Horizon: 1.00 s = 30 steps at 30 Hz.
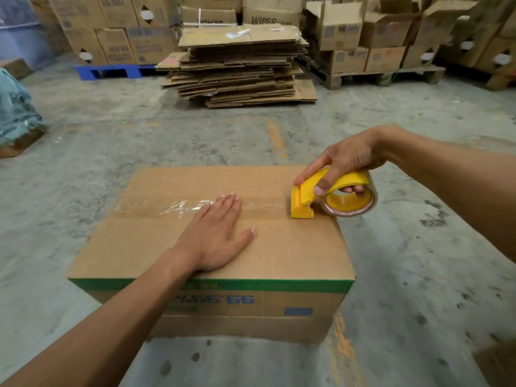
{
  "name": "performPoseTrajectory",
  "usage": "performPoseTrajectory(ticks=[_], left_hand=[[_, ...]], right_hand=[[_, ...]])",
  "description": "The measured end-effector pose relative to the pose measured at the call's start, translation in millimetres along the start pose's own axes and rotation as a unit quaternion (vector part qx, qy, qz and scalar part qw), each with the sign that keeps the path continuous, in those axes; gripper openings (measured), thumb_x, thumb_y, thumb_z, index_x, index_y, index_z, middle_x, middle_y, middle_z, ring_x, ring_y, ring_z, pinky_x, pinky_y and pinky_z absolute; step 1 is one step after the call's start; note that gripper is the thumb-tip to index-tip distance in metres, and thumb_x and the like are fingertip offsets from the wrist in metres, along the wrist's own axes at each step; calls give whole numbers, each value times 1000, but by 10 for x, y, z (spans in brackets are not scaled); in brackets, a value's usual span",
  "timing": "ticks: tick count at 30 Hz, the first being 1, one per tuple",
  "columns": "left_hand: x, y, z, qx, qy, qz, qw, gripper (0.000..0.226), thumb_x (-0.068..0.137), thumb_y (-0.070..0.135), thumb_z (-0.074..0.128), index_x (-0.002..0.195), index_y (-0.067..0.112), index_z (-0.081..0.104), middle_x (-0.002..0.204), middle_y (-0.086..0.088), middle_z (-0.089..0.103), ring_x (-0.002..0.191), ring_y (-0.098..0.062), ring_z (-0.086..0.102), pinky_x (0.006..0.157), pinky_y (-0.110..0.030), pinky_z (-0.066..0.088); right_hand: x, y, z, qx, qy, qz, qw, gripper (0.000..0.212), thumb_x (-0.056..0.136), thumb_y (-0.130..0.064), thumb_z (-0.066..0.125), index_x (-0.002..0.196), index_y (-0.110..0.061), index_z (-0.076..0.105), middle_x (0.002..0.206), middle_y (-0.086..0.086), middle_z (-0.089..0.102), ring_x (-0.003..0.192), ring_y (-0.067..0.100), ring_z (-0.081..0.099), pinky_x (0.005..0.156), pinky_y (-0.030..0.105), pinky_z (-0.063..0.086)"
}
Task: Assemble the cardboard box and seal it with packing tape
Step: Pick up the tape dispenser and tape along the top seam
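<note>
A closed cardboard box [293, 247] with a green stripe and blue print stands on the concrete floor in front of me. Clear packing tape [156, 208] runs along its top seam, wrinkled near the middle. My left hand [215, 236] lies flat on the box top, fingers together, its fingertips on the tape. My right hand [349, 166] grips a yellow tape dispenser [307, 196] with a roll of tape, whose front end rests on the seam near the box's right edge.
A tall stack of flattened cartons [240, 65] lies on the floor straight ahead. Behind it stand piles of printed boxes on a blue pallet [111, 71] and a wooden pallet [382, 75]. A blue-grey wrapped bundle [16, 113] sits at the left.
</note>
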State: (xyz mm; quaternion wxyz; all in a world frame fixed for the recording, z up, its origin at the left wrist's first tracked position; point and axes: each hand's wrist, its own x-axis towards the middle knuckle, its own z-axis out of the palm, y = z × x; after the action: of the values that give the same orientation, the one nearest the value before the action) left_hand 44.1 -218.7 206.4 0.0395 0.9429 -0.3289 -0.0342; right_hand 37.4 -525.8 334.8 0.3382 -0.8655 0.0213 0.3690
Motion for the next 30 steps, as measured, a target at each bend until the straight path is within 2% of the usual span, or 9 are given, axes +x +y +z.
performPoseTrajectory(ticks=[3,8,11,15,19,23,27,30], left_hand=[[67,199,-36,5,-19,-16,1000,84,90,69,16,156,19,-2,163,-3,-10,149,-21,-13,120,-43,-7],[331,734,-20,-5,-24,56,998,83,93,64,23,155,13,-1,164,-5,-7,150,-20,-11,120,-48,-4],[424,878,63,-5,-14,49,999,91,90,69,18,154,10,-7,164,-5,-10,149,-16,-13,120,-47,-5],[431,827,91,-9,-4,49,999,92,87,74,14,155,15,-8,163,0,-10,149,-12,-12,121,-43,-3],[456,822,87,-6,-3,48,999,92,85,76,13,155,18,-5,163,3,-10,149,-10,-11,121,-40,-3],[465,825,82,-12,-5,50,999,92,85,76,10,155,18,-7,163,3,-12,149,-10,-13,121,-40,-4],[452,919,12,-1,-14,39,999,89,89,71,16,155,17,-7,163,-3,-12,149,-19,-15,120,-45,-6],[451,1241,-29,-13,-25,69,997,92,88,71,24,155,15,-7,163,-6,-12,149,-24,-15,119,-51,-6]], right_hand=[[31,-2,32,-6,2,2,1000,53,71,-29,82,120,-42,67,81,20,56,53,23,51,46,29,52],[-11,-46,89,-26,2,-1,1000,47,81,-24,77,124,-39,65,67,11,61,47,18,53,46,28,53],[-3,11,99,-18,2,-9,1000,48,82,-24,77,125,-39,64,73,16,57,48,19,53,46,29,53],[-6,90,97,-1,-3,-17,1000,49,82,-25,76,127,-40,62,82,21,54,49,21,52,48,31,54],[-187,269,-9,7,7,-2,1000,50,83,-23,75,128,-40,61,73,16,58,46,19,53,47,30,53],[-434,537,-111,21,24,30,999,52,77,-23,77,125,-41,64,76,12,61,52,22,52,47,29,52],[-462,575,-76,6,35,33,999,48,79,-23,78,121,-41,67,74,9,62,51,19,54,47,28,52],[-460,531,-68,-4,41,29,999,47,80,-22,77,122,-40,66,67,2,65,50,17,54,46,27,52]])
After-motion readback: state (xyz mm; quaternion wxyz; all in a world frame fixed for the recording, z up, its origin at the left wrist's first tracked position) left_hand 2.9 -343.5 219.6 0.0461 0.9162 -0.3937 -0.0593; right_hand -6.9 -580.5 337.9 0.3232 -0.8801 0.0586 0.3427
